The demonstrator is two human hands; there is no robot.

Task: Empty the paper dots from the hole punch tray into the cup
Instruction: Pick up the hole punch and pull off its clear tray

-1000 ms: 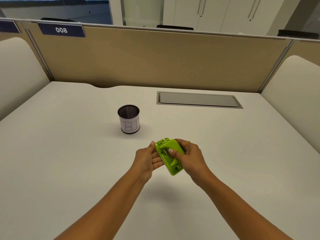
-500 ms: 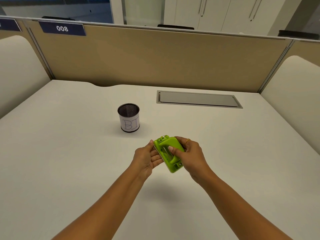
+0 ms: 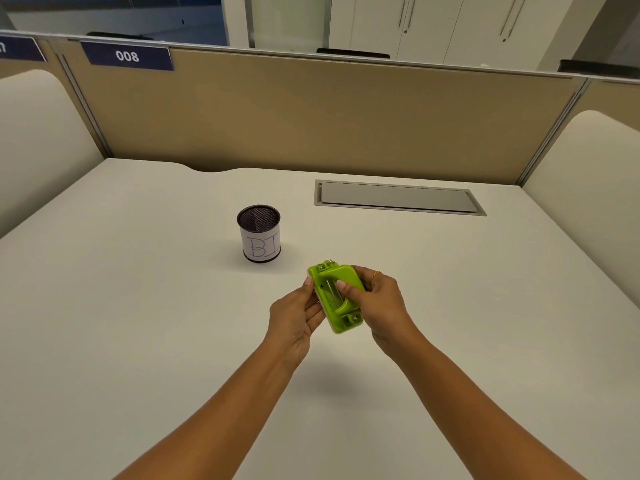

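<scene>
A lime-green hole punch is held tilted above the white desk, between both hands. My right hand wraps it from the right, thumb across its top. My left hand grips its left side and underside, where a pale tray edge shows. No paper dots are visible. The cup, a black mesh holder with a white label reading "BI", stands upright on the desk to the upper left of the punch, apart from both hands.
A grey cable hatch is set flush in the white desk at the back right. Tan partition walls close the back and sides.
Both hands have carried the hole punch slightly up and away from me, toward the cup. The cup has not moved.
</scene>
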